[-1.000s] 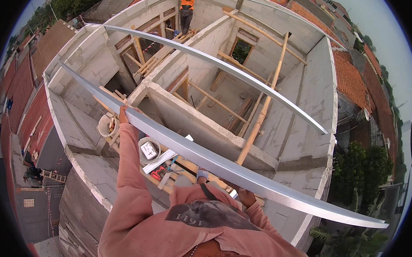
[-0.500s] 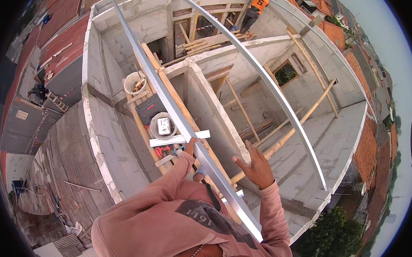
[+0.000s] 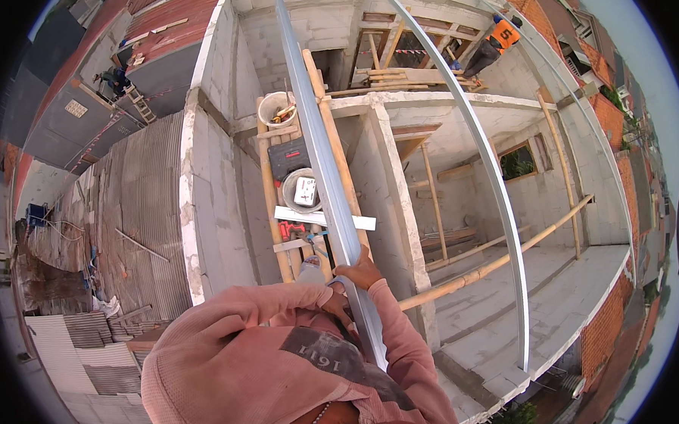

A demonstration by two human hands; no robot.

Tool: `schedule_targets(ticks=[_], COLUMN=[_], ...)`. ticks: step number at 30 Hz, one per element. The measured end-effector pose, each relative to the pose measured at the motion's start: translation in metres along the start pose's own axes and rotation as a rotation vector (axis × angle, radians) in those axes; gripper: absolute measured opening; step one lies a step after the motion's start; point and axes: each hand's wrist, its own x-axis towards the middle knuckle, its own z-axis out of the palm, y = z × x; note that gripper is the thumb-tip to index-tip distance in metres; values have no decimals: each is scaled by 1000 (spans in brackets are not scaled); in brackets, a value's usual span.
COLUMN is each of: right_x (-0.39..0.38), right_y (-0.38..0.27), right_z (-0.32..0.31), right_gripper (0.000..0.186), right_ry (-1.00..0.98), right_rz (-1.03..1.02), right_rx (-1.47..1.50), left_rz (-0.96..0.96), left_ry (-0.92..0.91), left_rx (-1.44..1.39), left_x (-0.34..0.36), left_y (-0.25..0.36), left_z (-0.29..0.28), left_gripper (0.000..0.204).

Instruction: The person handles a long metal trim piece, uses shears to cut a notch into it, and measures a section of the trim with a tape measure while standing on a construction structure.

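A long silvery steel channel beam [image 3: 317, 143] runs from the far wall down to my torso. My right hand [image 3: 363, 271] is closed around its right edge, thumb on top. Nearer my body, my left hand [image 3: 340, 306] curls against the beam's left side, its fingertips partly hidden by the beam. Left of the beam, a red cordless drill [image 3: 290, 230] lies on the bamboo scaffold near my foot [image 3: 311, 262]. A white strip [image 3: 294, 215] crosses beneath the beam.
A bucket with a white box [image 3: 305, 190], a dark tool case [image 3: 287, 158] and a tool bucket [image 3: 276, 109] stand on the scaffold [image 3: 269, 182]. Deep block-walled rooms drop away beside it. A second beam [image 3: 500, 173] spans the right. Another person in an orange vest [image 3: 505, 35] works far off.
My right hand has come down from open in the air onto the beam. My left hand has moved back along it toward my body. The whole scene has shifted right in view.
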Motion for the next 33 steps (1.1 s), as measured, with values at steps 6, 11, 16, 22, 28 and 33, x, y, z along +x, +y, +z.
schedule_targets(ticks=[6, 11, 16, 22, 28, 33], right_x=[-137, -240, -315, -375, -423, -436], right_y=[55, 68, 115, 148, 171, 188], right_z=[-7, -5, 13, 6, -39, -60], right_gripper=[113, 103, 100, 86, 79, 86], right_ry=[159, 205, 336, 592, 914, 1063], right_rz=[37, 208, 325, 453, 465, 580], right_rx=[-119, -257, -340, -549, -774, -864], left_rz=[452, 981, 904, 901, 1100, 1241], left_ry=[540, 459, 400, 592, 242, 218], left_rx=[-776, -804, -652, -615, -635, -596], left_x=[-29, -70, -37, -4, 0, -5], left_y=[110, 208, 248, 236, 266, 276], left_z=[-173, -225, -206, -114, -45, 1], left_gripper=[86, 107, 101, 73, 75, 85])
